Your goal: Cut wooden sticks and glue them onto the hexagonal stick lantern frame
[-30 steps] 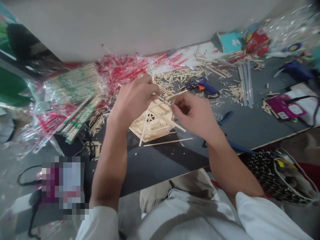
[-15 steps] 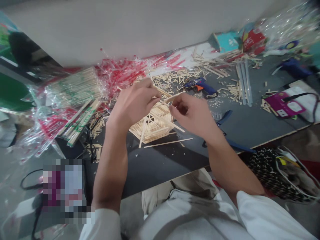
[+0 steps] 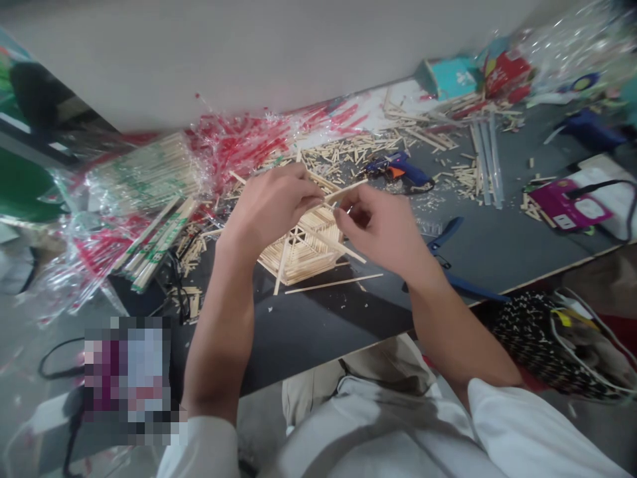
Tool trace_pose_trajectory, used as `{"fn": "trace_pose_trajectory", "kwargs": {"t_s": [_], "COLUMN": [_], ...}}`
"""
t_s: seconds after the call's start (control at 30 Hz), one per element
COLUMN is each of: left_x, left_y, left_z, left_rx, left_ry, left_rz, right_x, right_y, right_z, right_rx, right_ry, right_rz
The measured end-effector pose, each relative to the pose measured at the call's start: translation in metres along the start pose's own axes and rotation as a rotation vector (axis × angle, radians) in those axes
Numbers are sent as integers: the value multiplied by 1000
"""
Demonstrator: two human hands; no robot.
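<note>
Single head-worn view, set above and behind the near edge of the worktop, facing forward and down, reaching its far edge beside the wall

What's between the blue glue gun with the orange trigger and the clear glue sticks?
In the head view, short wooden stick pieces lie scattered between the blue glue gun and the clear glue sticks.

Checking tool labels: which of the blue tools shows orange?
The blue plastic glue gun beyond the right hand, set apart by its orange trigger; the blue-handled tool and blurred blue tool at far right show none.
</note>
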State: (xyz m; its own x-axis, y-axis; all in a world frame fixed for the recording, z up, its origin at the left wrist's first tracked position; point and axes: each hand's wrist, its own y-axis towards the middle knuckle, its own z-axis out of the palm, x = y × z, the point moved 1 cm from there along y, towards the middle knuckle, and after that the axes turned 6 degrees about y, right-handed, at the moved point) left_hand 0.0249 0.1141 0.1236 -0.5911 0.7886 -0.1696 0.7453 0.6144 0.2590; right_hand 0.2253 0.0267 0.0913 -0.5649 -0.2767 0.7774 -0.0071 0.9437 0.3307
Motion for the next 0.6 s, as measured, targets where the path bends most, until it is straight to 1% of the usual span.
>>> {"fn": "trace_pose_trajectory", "kwargs": {"t_s": [0.17, 0.33, 0.6], "left_x": [-1, -3, -4], "left_y": [1, 0, 0], "left_z": [-2, -5, -7], "left_rx": [5, -2, -20], "left_ry": [8, -24, -43], "left_rz": [2, 35, 15], "right_x": [-1, -3, -2], "right_y": [0, -1, -2], "right_z": [3, 5, 9], "right_rx": [-1, -28, -52], "right_ry": [26, 27, 93], "right_rz": [16, 13, 28]}}
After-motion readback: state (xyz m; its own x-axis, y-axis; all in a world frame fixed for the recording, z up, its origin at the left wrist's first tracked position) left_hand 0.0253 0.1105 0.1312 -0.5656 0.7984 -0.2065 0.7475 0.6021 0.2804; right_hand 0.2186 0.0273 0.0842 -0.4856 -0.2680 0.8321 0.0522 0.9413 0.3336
